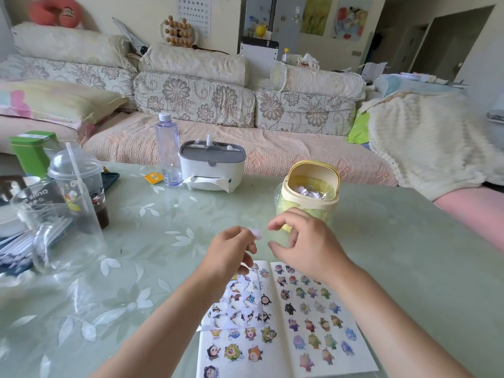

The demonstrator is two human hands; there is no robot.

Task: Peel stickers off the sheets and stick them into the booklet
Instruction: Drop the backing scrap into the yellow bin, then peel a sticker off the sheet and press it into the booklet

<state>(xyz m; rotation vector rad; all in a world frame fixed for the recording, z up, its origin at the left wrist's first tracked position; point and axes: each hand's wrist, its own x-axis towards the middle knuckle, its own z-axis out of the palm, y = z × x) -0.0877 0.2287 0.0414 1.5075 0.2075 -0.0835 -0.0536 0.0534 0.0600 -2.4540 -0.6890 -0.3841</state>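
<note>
my left hand (231, 252) is raised over the near part of the table (136, 241), thumb and forefinger pinching a small pale scrap (256, 233), too blurred to tell if it is a sticker. my right hand (308, 244) hovers just beside it, fingers loosely curved, thumb and forefinger apart, holding nothing. under my wrists the open booklet (321, 309) lies at the near edge, both pages dotted with cartoon stickers, and 1 sticker sheet (237, 304) with peeled gaps lies on its left page. just beyond my hands stands a yellow desktop bin (311, 192) with paper bits inside. near the far edge stand a tissue box (211, 170) and a clear bottle (167, 154).
</note>
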